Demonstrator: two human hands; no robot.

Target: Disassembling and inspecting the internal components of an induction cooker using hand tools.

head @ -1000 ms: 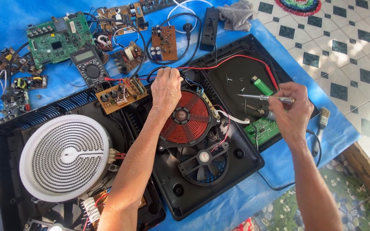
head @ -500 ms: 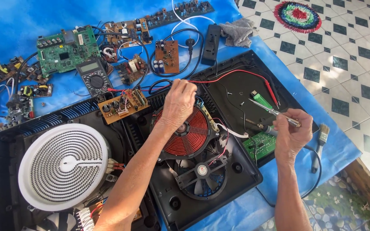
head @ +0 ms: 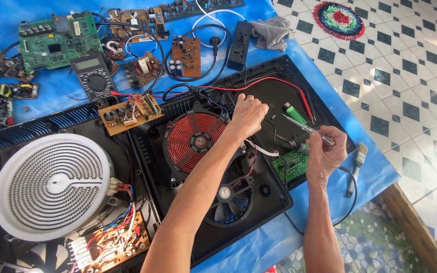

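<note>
From the head camera, a person is working over an opened black cooker housing (head: 274, 202) that is lying on a blue sheet (head: 41, 20) spread on a tiled floor.

The left hand (head: 248, 114) is reaching across the red copper coil (head: 194, 139) and resting with its fingers curled loosely near the coil's far right rim, over the black base plate; whether anything is pinched between the fingertips cannot be told.

The right hand (head: 323, 151) is gripping a soldering iron (head: 304, 129), fingers closed around its handle, with the thin metal tip pointing up and left toward the left hand. Just below this hand a small green circuit board (head: 292, 166) is sitting at the housing's right edge. A green lighter (head: 295, 113) is lying on the black plate just beyond the iron's tip, and a red probe lead (head: 307, 105) is running beside it.

A black cooling fan (head: 228, 199) is sitting under the left forearm, toward the near edge of the housing. A white round heating element (head: 51, 184) is filling the left part of the housing. A black multimeter (head: 94, 78) and a large green circuit board (head: 56, 45) are lying near the sheet's far left corner, and a paintbrush (head: 355, 167) is lying near its right edge.
</note>
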